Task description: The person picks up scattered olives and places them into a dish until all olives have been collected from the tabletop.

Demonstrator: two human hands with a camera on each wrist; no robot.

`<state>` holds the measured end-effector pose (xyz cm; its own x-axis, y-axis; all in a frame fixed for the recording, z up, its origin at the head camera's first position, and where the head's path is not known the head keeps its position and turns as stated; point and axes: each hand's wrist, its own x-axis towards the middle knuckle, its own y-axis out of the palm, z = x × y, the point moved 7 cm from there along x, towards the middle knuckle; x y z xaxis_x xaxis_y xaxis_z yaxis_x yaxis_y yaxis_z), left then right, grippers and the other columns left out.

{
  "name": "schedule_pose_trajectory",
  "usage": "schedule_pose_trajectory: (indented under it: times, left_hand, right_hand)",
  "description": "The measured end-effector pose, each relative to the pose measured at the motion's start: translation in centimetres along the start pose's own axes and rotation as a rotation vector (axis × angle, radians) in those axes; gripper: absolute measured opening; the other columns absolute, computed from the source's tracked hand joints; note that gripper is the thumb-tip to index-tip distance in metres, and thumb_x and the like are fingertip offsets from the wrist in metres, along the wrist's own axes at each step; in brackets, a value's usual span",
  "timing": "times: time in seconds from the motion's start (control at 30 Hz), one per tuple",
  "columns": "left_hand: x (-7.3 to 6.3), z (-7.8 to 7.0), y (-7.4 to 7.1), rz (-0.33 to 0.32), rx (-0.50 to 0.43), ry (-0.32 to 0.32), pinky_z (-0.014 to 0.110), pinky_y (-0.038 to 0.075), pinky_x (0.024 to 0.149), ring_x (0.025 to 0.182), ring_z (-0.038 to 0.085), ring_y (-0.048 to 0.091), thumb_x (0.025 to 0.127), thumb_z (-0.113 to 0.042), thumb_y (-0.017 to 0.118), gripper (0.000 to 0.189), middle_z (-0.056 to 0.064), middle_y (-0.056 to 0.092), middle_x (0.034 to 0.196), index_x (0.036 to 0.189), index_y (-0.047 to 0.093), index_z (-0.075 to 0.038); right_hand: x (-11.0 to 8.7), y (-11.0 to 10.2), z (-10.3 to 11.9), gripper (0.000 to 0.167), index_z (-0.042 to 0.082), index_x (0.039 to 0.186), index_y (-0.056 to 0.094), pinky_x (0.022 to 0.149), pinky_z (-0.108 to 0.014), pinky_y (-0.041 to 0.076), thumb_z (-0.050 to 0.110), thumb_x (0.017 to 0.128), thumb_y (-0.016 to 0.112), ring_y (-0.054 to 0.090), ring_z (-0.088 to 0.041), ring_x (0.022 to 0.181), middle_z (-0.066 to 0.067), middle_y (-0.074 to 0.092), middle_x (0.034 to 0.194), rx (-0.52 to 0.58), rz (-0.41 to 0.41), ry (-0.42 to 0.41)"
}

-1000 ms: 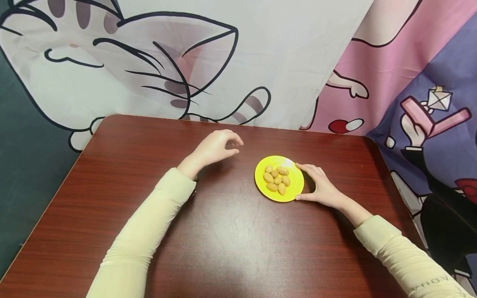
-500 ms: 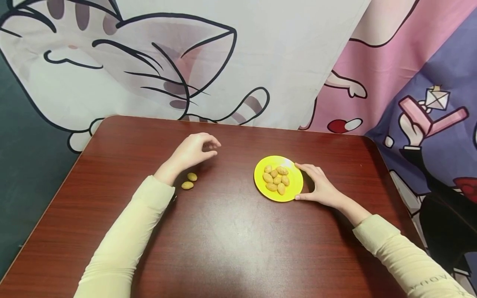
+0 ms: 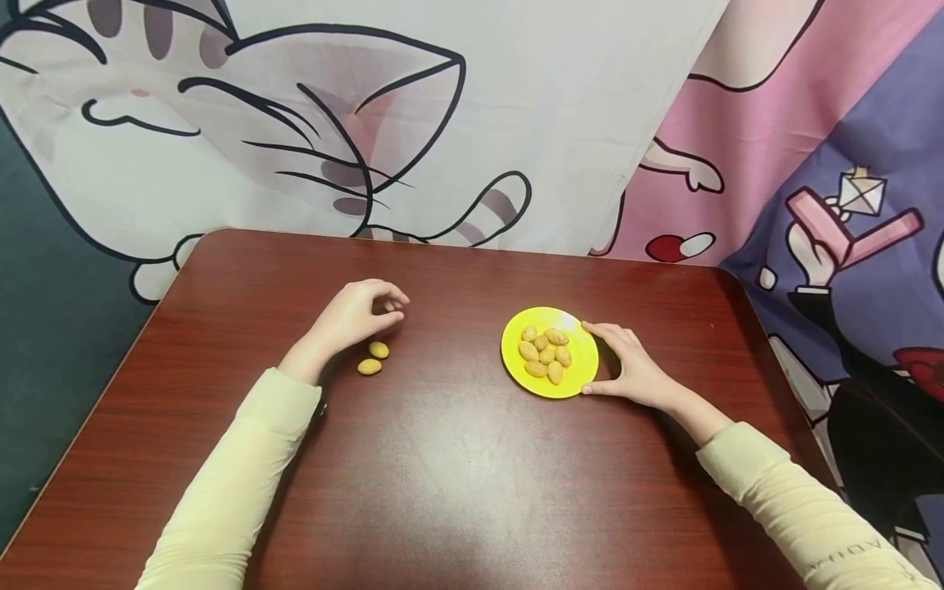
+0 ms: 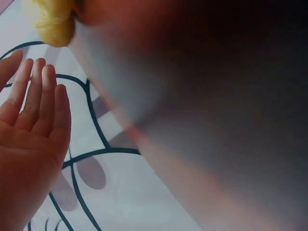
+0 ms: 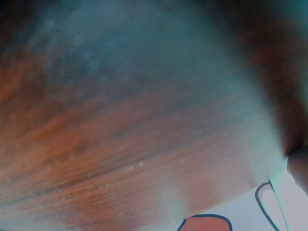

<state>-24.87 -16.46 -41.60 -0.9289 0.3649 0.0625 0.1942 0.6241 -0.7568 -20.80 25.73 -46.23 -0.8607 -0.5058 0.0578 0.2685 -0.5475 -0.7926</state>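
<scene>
My left hand [image 3: 354, 315] hovers over the left half of the table with loosely bent fingers and nothing in its grasp. Just below its thumb, two small tan oval pieces [image 3: 370, 367], nut-like in look, lie close together on the wood. In the left wrist view the fingers reach toward yellow, lumpy pieces [image 4: 55, 29] at the top edge. On the right, a round yellow plate [image 3: 516, 373] carries several similar oval pieces [image 3: 546, 355]. My right hand [image 3: 637, 373] holds that plate's right rim between thumb and forefinger.
Both hands work over a reddish-brown wooden table [image 3: 442, 492]. Behind its far edge hangs a white cloth [image 3: 575, 123] with a cartoon cat, beside pink and purple printed fabric [image 3: 782, 147]. Blur covers much of both wrist views.
My left hand has moved left and slightly toward me, away from the plate, uncovering the two oval pieces on the table. The right hand and plate have stayed put.
</scene>
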Motion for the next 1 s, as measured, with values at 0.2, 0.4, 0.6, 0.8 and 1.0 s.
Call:
schedule_pose_trajectory:
  times: [0.2, 0.4, 0.6, 0.8, 1.0]
  left_hand:
    - [-0.8, 1.2, -0.3, 0.010, -0.002, -0.019, 0.046, 0.056, 0.092, 0.096, 0.027, 0.071, 0.096, -0.008, 0.077, 0.019, 0.012, 0.077, 0.105, 0.114, 0.077, -0.004]
    - [-1.4, 2.1, -0.3, 0.079, -0.028, -0.035, 0.042, 0.057, 0.089, 0.095, 0.026, 0.071, 0.096, -0.006, 0.077, 0.019, 0.012, 0.077, 0.103, 0.114, 0.077, -0.002]
    - [-2.1, 2.7, -0.2, 0.143, -0.056, -0.035, 0.026, 0.057, 0.085, 0.091, 0.019, 0.070, 0.095, -0.005, 0.077, 0.021, 0.009, 0.077, 0.099, 0.115, 0.077, 0.000]
    - [-2.6, 3.1, -0.2, 0.169, -0.097, -0.035, 0.016, 0.056, 0.082, 0.088, 0.013, 0.069, 0.095, -0.004, 0.077, 0.021, 0.008, 0.078, 0.098, 0.115, 0.077, 0.001]
    - [-3.0, 3.1, -0.1, 0.189, -0.091, -0.027, 0.016, 0.056, 0.082, 0.087, 0.011, 0.068, 0.094, -0.004, 0.078, 0.020, 0.006, 0.078, 0.096, 0.113, 0.077, 0.001]
  right_hand:
    - [0.1, 0.0, -0.2, 0.106, 0.003, 0.159, 0.043, 0.113, -0.062, 0.030, 0.023, 0.071, 0.099, 0.039, -0.043, 0.139, -0.024, 0.050, 0.152, 0.002, 0.009, 0.014]
    - [0.1, 0.0, -0.2, 0.107, 0.003, 0.159, 0.042, 0.113, -0.062, 0.030, 0.024, 0.071, 0.099, 0.039, -0.043, 0.140, -0.023, 0.050, 0.153, 0.006, 0.013, 0.021]
    - [0.1, 0.1, -0.2, 0.107, 0.003, 0.159, 0.043, 0.113, -0.062, 0.030, 0.024, 0.071, 0.099, 0.039, -0.043, 0.140, -0.023, 0.050, 0.153, 0.005, 0.014, 0.020]
    - [0.1, 0.0, -0.2, 0.107, 0.003, 0.159, 0.043, 0.113, -0.061, 0.030, 0.024, 0.071, 0.099, 0.039, -0.043, 0.139, -0.023, 0.050, 0.152, 0.002, 0.011, 0.012]
    - [0.1, 0.1, -0.2, 0.107, 0.003, 0.159, 0.042, 0.113, -0.061, 0.030, 0.024, 0.071, 0.099, 0.039, -0.042, 0.139, -0.023, 0.050, 0.152, 0.002, 0.012, 0.014]
